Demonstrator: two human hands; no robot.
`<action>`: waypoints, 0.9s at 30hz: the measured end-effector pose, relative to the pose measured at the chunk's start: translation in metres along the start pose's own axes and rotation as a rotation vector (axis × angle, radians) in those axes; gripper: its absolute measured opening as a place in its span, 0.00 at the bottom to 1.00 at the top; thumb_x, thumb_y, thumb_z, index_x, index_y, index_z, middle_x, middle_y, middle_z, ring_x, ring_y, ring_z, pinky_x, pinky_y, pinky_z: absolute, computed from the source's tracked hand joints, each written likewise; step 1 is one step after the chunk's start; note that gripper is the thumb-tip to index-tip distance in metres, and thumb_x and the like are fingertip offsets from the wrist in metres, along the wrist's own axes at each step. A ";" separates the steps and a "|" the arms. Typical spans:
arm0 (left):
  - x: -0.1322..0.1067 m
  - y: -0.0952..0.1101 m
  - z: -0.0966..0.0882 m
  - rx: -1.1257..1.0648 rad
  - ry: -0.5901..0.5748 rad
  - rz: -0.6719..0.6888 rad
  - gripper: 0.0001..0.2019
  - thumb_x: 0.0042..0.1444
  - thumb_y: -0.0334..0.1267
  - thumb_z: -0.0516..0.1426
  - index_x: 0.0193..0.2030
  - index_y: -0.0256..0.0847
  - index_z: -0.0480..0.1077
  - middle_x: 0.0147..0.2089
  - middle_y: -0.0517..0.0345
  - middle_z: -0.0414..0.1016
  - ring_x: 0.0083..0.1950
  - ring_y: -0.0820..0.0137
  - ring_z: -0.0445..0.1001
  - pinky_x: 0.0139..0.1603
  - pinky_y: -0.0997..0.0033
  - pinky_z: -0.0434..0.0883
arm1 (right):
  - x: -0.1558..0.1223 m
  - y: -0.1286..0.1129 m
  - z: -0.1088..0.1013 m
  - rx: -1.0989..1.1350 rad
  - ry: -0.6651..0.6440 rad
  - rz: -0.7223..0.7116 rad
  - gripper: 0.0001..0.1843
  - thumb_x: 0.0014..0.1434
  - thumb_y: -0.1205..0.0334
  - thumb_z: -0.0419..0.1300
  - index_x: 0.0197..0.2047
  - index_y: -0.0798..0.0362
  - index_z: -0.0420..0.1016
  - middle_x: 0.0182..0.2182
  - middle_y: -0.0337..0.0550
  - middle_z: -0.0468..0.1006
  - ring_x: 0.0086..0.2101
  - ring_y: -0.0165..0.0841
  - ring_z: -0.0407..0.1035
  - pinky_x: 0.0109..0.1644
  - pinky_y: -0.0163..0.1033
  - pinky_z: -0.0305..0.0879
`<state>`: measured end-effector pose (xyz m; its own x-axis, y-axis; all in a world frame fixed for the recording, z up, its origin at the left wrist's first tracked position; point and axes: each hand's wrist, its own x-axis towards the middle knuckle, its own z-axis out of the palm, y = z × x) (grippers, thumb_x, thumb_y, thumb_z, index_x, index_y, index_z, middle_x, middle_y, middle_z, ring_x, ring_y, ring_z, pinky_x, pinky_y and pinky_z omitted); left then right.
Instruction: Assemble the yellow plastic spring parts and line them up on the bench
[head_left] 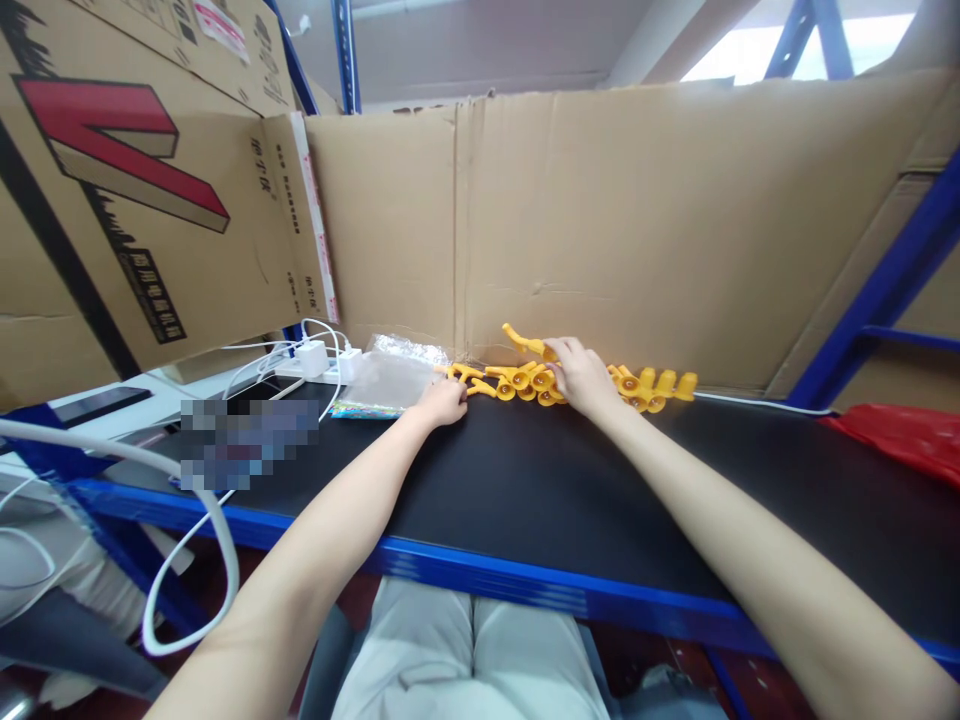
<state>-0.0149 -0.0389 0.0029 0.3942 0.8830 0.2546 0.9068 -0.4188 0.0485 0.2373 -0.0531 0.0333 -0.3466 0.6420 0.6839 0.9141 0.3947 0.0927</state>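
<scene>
A row of several small yellow plastic parts point(652, 386) lies at the back of the black table top point(525, 490), against a cardboard wall. My right hand point(581, 375) reaches into the row and pinches one curved yellow part point(525, 343), lifted a little above the others. My left hand point(444, 402) rests on the table at the row's left end, fingers curled around another yellow part point(463, 373).
A clear plastic bag point(390, 378) lies left of the parts. White chargers and cables point(319, 358) sit at the far left. A red bag point(900, 435) lies at the right. Cardboard sheets point(675, 220) wall the back, with a blue table edge point(480, 575) in front.
</scene>
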 end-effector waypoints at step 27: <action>0.011 0.001 0.021 -0.064 0.052 0.026 0.16 0.52 0.27 0.48 0.44 0.40 0.72 0.49 0.47 0.70 0.51 0.59 0.69 0.50 0.60 0.67 | 0.018 0.006 0.000 -0.096 -0.435 0.299 0.20 0.58 0.63 0.51 0.53 0.52 0.71 0.49 0.54 0.72 0.48 0.47 0.67 0.49 0.52 0.57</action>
<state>-0.0063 -0.0254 -0.0144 0.4076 0.8604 0.3060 0.8845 -0.4553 0.1021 0.2360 -0.0387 0.0460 -0.1042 0.9384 0.3295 0.9944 0.1038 0.0191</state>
